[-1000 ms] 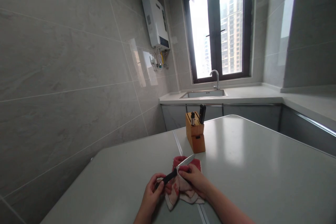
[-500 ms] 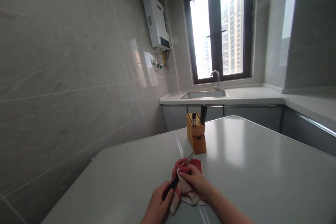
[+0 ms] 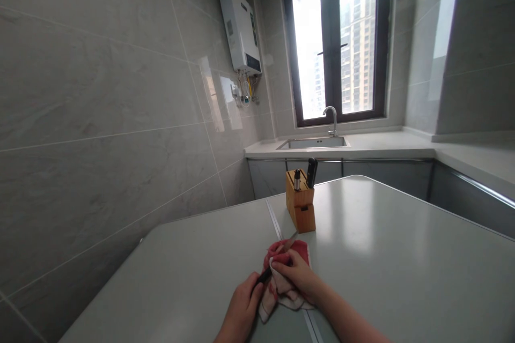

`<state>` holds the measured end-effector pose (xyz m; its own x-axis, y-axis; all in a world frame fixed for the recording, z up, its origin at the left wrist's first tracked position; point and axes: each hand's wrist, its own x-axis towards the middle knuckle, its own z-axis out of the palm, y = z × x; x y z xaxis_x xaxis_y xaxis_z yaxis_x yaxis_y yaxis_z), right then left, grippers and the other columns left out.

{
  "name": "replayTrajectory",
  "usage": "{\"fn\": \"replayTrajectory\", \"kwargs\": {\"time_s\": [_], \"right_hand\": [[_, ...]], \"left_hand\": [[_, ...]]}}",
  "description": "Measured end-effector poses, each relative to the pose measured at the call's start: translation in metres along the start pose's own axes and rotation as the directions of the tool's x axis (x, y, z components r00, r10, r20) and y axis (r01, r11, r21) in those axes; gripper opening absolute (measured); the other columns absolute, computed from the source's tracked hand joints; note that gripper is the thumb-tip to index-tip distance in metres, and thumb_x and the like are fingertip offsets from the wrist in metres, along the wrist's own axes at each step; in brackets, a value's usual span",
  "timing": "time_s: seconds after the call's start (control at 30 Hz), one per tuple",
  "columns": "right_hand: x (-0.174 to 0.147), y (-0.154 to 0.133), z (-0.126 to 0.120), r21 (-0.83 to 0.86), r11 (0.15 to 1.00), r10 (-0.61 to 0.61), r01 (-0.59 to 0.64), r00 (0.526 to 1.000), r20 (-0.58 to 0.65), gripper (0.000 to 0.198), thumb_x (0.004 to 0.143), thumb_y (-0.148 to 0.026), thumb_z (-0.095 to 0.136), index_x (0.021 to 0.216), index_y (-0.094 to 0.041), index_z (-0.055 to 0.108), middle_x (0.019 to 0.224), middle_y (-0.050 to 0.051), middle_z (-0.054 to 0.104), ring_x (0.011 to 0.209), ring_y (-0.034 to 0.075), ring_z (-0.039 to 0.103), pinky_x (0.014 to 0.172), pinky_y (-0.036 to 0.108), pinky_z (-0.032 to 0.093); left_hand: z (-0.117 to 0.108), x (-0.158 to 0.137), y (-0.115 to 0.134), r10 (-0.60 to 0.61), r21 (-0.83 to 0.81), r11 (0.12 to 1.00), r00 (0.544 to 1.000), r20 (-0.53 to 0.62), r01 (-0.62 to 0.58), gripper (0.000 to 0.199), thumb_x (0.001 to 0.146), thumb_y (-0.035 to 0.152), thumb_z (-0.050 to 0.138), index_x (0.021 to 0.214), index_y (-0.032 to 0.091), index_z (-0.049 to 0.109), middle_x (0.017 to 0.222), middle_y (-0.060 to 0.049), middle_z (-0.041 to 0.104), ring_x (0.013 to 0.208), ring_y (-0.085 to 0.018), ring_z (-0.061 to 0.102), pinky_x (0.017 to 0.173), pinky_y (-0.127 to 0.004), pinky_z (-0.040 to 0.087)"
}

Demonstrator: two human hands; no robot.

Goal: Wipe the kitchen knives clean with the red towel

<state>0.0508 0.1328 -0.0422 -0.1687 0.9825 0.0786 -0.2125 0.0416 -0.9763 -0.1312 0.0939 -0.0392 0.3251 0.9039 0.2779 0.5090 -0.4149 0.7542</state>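
Your left hand (image 3: 242,298) grips the knife (image 3: 264,276) by its handle; your right hand (image 3: 301,277) pinches the cloth (image 3: 280,283) at the blade, whose tip pokes out near the block (image 3: 301,202) on the table (image 3: 193,268). A firm hold, thick cloth between fingers and edge, and light strokes from handle toward tip should serve you best.

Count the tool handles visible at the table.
3: the knife handle in the left hand, partly covered; a silver-banded handle and a larger black handle to its right, both in the wooden block. More could hide under the cloth.
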Motion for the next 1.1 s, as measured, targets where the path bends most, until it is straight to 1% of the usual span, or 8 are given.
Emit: {"fn": "replayTrajectory", "kwargs": {"time_s": [0.17,0.33,0.7,0.83,0.9,0.97,1.03,1.1], "right_hand": [[-0.001,-0.006,0.002,0.062,0.997,-0.059,0.056,0.997,0.052,0.047,0.059,-0.042,0.073,0.099,-0.017,0.063,0.093,0.007,0.066,0.096,0.027,0.058,0.086,0.039,0.042],[-0.001,-0.012,0.004,0.059,0.992,-0.115,0.111,0.991,0.063,0.046,0.061,-0.042,0.072,0.099,-0.018,0.063,0.096,0.007,0.066,0.098,0.027,0.057,0.087,0.038,0.043],[0.002,-0.004,0.001,0.068,0.994,-0.088,0.083,0.992,0.085,0.038,0.068,-0.037,0.068,0.098,-0.016,0.061,0.095,0.006,0.066,0.096,0.025,0.058,0.088,0.037,0.042],[0.001,-0.007,0.002,0.066,0.995,-0.083,0.079,0.994,0.068,0.040,0.066,-0.039,0.069,0.098,-0.016,0.061,0.094,0.006,0.066,0.097,0.025,0.057,0.088,0.037,0.042],[0.000,-0.008,0.001,0.059,0.994,-0.092,0.088,0.993,0.068,0.039,0.064,-0.039,0.070,0.094,-0.016,0.062,0.097,0.006,0.065,0.100,0.025,0.056,0.090,0.037,0.041],[-0.001,-0.009,0.001,0.045,0.995,-0.091,0.088,0.993,0.075,0.033,0.061,-0.037,0.073,0.085,-0.016,0.063,0.099,0.006,0.064,0.101,0.026,0.055,0.091,0.037,0.040],[-0.002,-0.009,0.000,0.014,0.998,-0.063,0.062,0.995,0.071,0.029,0.058,-0.035,0.075,0.075,-0.016,0.062,0.093,0.006,0.065,0.097,0.026,0.056,0.089,0.038,0.040],[-0.002,-0.008,-0.001,-0.013,1.000,-0.027,0.028,0.997,0.076,0.027,0.056,-0.034,0.076,0.070,-0.017,0.061,0.085,0.005,0.065,0.090,0.025,0.058,0.086,0.038,0.041]], "left_hand": [[0.001,0.000,-0.005,0.029,-0.009,1.000,0.999,-0.014,-0.029,0.030,0.091,0.036,0.034,0.082,0.017,0.055,0.076,-0.004,0.060,0.072,-0.017,0.054,0.066,-0.023,0.039],[0.001,0.003,-0.011,0.027,0.003,1.000,0.999,-0.033,-0.027,0.031,0.091,0.038,0.033,0.083,0.017,0.055,0.076,-0.004,0.059,0.072,-0.017,0.055,0.067,-0.024,0.039],[0.000,0.001,-0.010,0.010,0.000,1.000,0.997,-0.076,-0.010,0.033,0.090,0.040,0.034,0.084,0.017,0.057,0.077,-0.005,0.061,0.072,-0.018,0.055,0.067,-0.024,0.041],[0.000,0.000,-0.007,0.003,-0.022,1.000,0.996,-0.091,-0.005,0.035,0.090,0.040,0.034,0.086,0.016,0.058,0.078,-0.005,0.063,0.072,-0.018,0.056,0.068,-0.024,0.041],[-0.001,0.000,-0.005,0.002,-0.031,1.000,0.996,-0.085,-0.005,0.036,0.090,0.041,0.033,0.086,0.016,0.059,0.079,-0.006,0.063,0.072,-0.018,0.056,0.068,-0.024,0.041],[-0.001,0.000,-0.002,0.007,-0.035,0.999,0.997,-0.071,-0.010,0.036,0.090,0.041,0.034,0.085,0.015,0.059,0.078,-0.005,0.063,0.072,-0.018,0.055,0.068,-0.024,0.041],[-0.001,-0.001,0.001,0.020,-0.038,0.999,0.999,-0.041,-0.022,0.036,0.089,0.041,0.036,0.084,0.015,0.060,0.076,-0.005,0.063,0.070,-0.017,0.054,0.067,-0.023,0.041],[-0.001,-0.002,0.004,0.030,-0.046,0.998,0.999,-0.022,-0.031,0.035,0.089,0.041,0.037,0.083,0.016,0.061,0.076,-0.004,0.063,0.069,-0.017,0.054,0.066,-0.023,0.041]]}}
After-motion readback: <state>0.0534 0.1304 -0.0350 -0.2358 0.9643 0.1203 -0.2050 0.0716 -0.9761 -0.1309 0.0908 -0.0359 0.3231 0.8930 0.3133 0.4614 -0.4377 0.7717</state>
